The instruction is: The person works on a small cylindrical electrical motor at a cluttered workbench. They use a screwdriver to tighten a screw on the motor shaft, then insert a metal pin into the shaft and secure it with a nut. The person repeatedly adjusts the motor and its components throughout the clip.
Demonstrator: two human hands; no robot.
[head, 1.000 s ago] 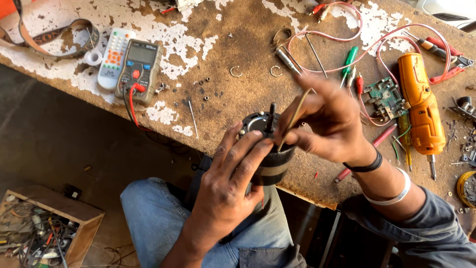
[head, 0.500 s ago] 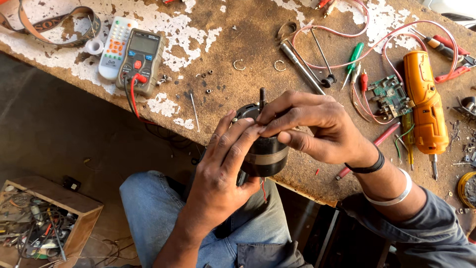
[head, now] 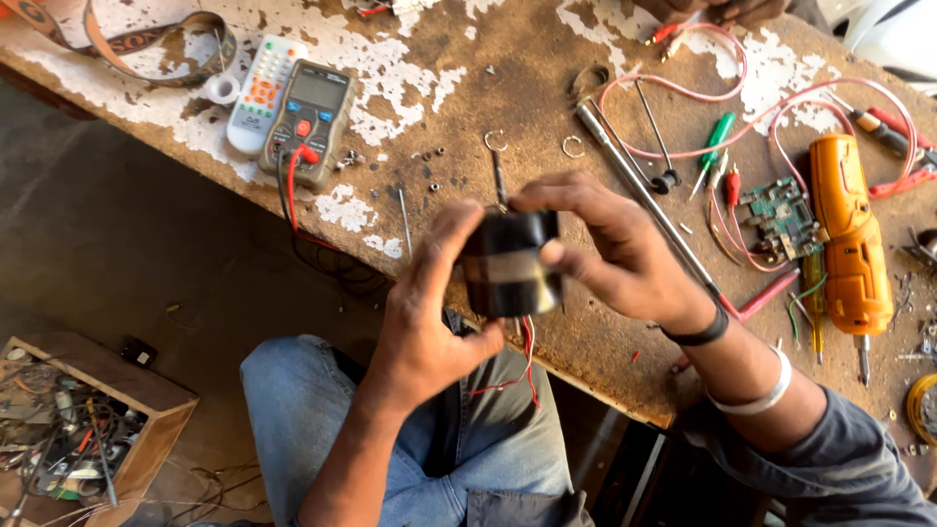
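While both hands grip it above the near edge of the tabletop (head: pixel 547 88), the small black electric motor (head: pixel 509 262) sits between them, its shaft pointing up and red wires hanging below. The left hand (head: pixel 425 327) wraps its fingers and thumb around the motor's left side; the right hand (head: pixel 615 249) curls over the top and right side. Just beyond lie a long metal rod (head: pixel 634 190) and loose screws. Farther left rest a multimeter (head: pixel 307 117) and a white remote control (head: pixel 259 93); to the right, a green circuit board (head: pixel 781 215) and an orange power screwdriver (head: pixel 849 234).
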